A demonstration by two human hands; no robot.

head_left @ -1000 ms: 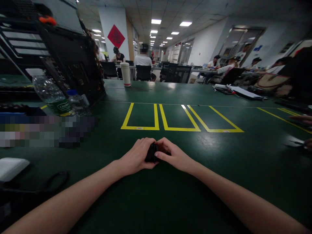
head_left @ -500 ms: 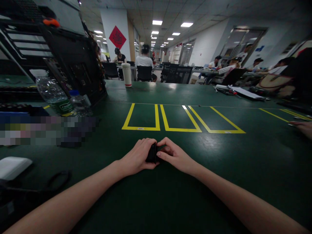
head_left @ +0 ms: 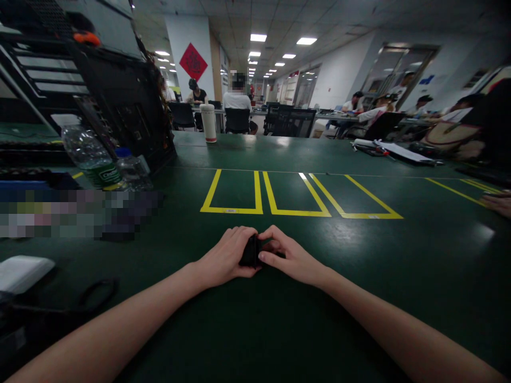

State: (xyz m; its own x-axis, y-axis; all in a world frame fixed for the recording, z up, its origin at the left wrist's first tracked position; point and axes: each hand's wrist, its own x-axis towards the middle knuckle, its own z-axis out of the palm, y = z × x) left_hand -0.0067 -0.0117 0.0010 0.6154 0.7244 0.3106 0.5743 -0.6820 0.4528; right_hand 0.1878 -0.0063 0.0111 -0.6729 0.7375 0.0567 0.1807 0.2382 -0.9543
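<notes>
Only a co-worker's hand (head_left: 499,203) at the far right edge shifts noticeably since the earlier frame; both working hands and the block keep their place. At left, a white box (head_left: 24,274) and a bottle (head_left: 90,154) stand on the table (head_left: 255,330). Next, the left hand (head_left: 227,254) grasps the black block (head_left: 249,255), low between the hands and short of the yellow tape (head_left: 299,213). The right hand (head_left: 290,258) is half curled, fingertips at the block's right side; whether they pinch, I cannot tell. Handling seems underway: the block is held, not yet released; finished steps don't show.
</notes>
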